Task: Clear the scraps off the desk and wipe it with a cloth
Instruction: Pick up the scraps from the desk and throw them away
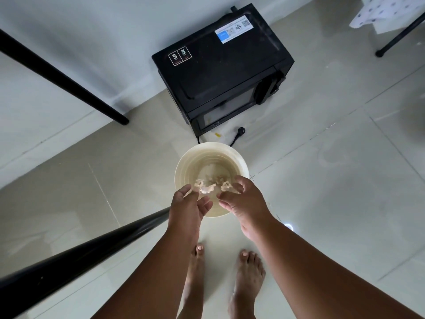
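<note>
**Scraps over the bin**

Left hand (187, 201) and right hand (241, 199) side by side above a round cream plastic bin (184, 164) on the pale tiled floor (333, 192). Fingers of both loosely spread and relaxed, gripping nothing firmly. Pale beige crumpled scraps (207, 186) sit at the fingertips, between the two hands, over the bin's mouth. Bare feet (247, 277) below. Black microwave oven (220, 72) stands on the floor beyond the bin, its plug (241, 130) lying loose beside it. Black metal table legs (69, 84) at left.
</note>
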`<control>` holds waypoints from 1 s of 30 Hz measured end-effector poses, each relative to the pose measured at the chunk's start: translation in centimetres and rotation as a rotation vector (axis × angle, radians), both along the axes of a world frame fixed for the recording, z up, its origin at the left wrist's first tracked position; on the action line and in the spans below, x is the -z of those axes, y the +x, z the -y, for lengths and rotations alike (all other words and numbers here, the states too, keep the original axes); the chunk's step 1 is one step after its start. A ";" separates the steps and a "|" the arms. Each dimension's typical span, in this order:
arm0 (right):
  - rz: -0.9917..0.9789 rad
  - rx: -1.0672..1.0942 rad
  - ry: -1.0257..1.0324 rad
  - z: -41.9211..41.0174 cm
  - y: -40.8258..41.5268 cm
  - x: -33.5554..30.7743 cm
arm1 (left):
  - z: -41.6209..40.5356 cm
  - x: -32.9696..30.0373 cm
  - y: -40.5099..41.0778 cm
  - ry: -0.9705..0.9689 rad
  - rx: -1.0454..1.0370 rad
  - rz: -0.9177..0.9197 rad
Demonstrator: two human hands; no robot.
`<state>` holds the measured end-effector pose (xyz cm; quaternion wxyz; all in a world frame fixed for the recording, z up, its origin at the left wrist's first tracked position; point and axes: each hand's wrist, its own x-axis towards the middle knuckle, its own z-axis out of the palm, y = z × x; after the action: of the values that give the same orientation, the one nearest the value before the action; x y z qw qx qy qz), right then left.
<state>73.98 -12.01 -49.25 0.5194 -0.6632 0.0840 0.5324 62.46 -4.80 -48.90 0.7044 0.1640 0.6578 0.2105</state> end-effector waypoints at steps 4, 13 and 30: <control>0.005 -0.014 -0.026 -0.1 0.2 -0.6 | 0.0 -0.2 -0.1 0.004 0.001 -0.008; 0.002 -0.003 -0.034 0.6 1.0 -3.1 | 0.0 -2.5 0.3 0.022 0.025 -0.033; 0.135 -0.032 -0.066 4.5 1.7 -22.2 | 6.0 -20.5 2.0 0.173 0.354 -0.204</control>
<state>75.70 -16.47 -27.10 0.4932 -0.7155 0.0558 0.4916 64.44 -10.81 -28.39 0.6436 0.3572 0.6659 0.1215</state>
